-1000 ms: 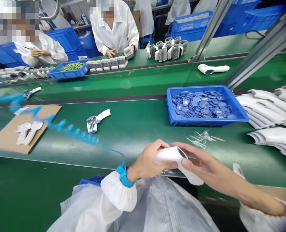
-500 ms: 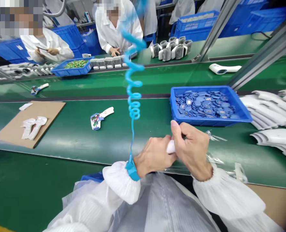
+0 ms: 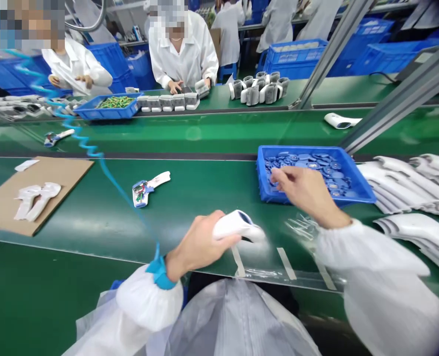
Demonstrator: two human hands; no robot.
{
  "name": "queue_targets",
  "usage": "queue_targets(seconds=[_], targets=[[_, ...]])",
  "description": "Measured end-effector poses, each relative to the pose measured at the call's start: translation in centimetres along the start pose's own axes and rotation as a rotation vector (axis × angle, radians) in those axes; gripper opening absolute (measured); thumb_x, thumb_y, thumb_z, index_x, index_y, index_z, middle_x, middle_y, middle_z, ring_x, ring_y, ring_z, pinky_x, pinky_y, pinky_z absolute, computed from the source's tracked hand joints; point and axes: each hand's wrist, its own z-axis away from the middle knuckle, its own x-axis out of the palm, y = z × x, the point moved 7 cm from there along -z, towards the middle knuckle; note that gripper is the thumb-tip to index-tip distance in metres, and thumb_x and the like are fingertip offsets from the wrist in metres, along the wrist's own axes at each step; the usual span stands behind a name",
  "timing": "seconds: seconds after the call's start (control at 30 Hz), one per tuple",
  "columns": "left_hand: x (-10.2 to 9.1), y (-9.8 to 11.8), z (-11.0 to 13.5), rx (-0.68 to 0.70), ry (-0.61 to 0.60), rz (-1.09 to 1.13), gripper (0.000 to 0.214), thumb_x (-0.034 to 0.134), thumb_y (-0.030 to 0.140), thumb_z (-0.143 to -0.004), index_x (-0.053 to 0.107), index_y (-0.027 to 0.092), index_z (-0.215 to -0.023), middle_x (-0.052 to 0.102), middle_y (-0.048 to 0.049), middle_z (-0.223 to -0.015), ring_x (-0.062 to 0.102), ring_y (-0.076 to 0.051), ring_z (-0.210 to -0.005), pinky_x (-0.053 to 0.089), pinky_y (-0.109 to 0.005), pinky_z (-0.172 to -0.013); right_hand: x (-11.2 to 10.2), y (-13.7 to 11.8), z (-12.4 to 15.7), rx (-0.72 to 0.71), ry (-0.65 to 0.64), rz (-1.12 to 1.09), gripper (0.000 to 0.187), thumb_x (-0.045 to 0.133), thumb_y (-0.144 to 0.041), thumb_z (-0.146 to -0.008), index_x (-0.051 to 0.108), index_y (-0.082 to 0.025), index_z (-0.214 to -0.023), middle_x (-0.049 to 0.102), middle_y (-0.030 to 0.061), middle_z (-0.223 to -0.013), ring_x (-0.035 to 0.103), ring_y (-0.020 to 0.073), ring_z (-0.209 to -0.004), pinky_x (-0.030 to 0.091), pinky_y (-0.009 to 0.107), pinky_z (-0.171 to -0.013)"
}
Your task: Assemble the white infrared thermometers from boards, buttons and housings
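A workroom filled with long green benches and stacked blue crates.
The scene is crossed from left to right by a near bench [image 3: 200, 185], on which pale patches of light are reflected. It is bordered on its far side by a dark rail [image 3: 204, 156], beyond which a brighter green strip [image 3: 241, 132] and a far bench [image 3: 297, 93] are laid out. At the near left, green floor [image 3: 26, 291] is seen below the bench edge. On the right, the view is cut by a slanting metal post [image 3: 330, 54]. At the far side, blue crates [image 3: 297, 62] are stacked and a blue stool [image 3: 228, 70] is partly hidden. A curved metal tube [image 3: 93, 24] is seen far left.
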Motion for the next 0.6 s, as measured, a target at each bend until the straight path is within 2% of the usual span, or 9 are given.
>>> queue_targets(seconds=[0.07,0.13,0.23,0.3,0.33,0.4,0.5,0.6], targets=[[-1.9,-0.6,0.0,0.058,0.065,-0.120,0.030,0.076,0.029,-0.088,0.062,0.023,-0.114,0.073,-0.0021,-0.105,0.069,-0.023,-0.093,0.051,-0.035,-0.080,0.1,2.5,-3.1,-0.056,-0.034,0.101,0.027,0.053,-0.021,-0.096,0.077,-0.013,-0.104,0.077,0.0127,-0.101,0.073,0.0258,-0.092,0.052,0.035,-0.086],[-2.4,-0.2,-0.5,0.159,0.101,-0.345,0.046,0.077,0.020,-0.086,0.057,0.022,-0.128,0.070,-0.0063,-0.120,0.066,-0.027,-0.107,0.049,-0.040,-0.091,1.3,3.7,-5.3,-0.156,-0.119,0.146,0.027,0.061,-0.010,-0.087,0.077,-0.014,-0.107,0.075,0.0137,-0.114,0.070,0.0261,-0.103,0.052,0.034,-0.092],[-0.4,1.1,-1.7,0.314,-0.004,-0.684,0.039,0.079,0.023,-0.087,0.062,0.016,-0.121,0.069,-0.0112,-0.114,0.063,-0.032,-0.106,0.047,-0.045,-0.090,3.3,3.9,-6.7,-0.276,-0.219,0.219,0.023,0.064,-0.003,-0.081,0.076,-0.014,-0.098,0.074,0.0139,-0.108,0.069,0.0234,-0.094,0.052,0.032,-0.087],[0.8,1.7,-2.3,0.359,-0.080,-0.749,0.028,0.079,0.031,-0.088,0.065,0.014,-0.106,0.069,-0.0114,-0.106,0.063,-0.032,-0.101,0.047,-0.046,-0.085,3.7,3.6,-6.9,-0.302,-0.222,0.258,0.021,0.059,0.000,-0.082,0.074,-0.012,-0.090,0.072,0.0156,-0.101,0.068,0.0228,-0.087,0.052,0.032,-0.081],[0.9,1.9,-2.6,0.354,-0.087,-0.724,0.026,0.079,0.033,-0.088,0.065,0.015,-0.101,0.069,-0.0112,-0.104,0.063,-0.032,-0.099,0.047,-0.045,-0.085,3.5,3.5,-6.8,-0.309,-0.213,0.265,0.022,0.056,0.001,-0.084,0.074,-0.012,-0.089,0.072,0.0163,-0.099,0.067,0.0231,-0.086,0.052,0.032,-0.080],[-0.1,1.8,-2.8,0.272,-0.021,-0.570,0.022,0.077,0.031,-0.088,0.063,0.016,-0.096,0.070,-0.0090,-0.101,0.063,-0.030,-0.096,0.046,-0.043,-0.083,2.5,3.3,-6.4,-0.314,-0.183,0.252,0.027,0.050,0.001,-0.087,0.074,-0.011,-0.093,0.071,0.0173,-0.100,0.067,0.0240,-0.086,0.052,0.033,-0.078],[-2.3,0.4,-2.5,0.052,0.119,-0.131,0.019,0.073,0.025,-0.089,0.059,0.019,-0.100,0.069,-0.0029,-0.093,0.064,-0.022,-0.083,0.045,-0.036,-0.074,-0.1,2.7,-4.7,-0.299,-0.111,0.171,0.035,0.047,-0.004,-0.091,0.075,-0.012,-0.111,0.070,0.0173,-0.111,0.069,0.0239,-0.087,0.055,0.034,-0.078],[-2.3,-0.4,-2.2,-0.054,0.161,0.332,0.020,0.064,0.039,-0.098,0.057,0.021,-0.105,0.070,-0.0021,-0.096,0.066,-0.018,-0.080,0.048,-0.031,-0.072,-2.3,0.8,-1.8,-0.264,-0.011,0.057,0.032,0.049,-0.022,-0.100,0.075,-0.019,-0.119,0.074,0.0116,-0.112,0.072,0.0234,-0.089,0.058,0.036,-0.082]])
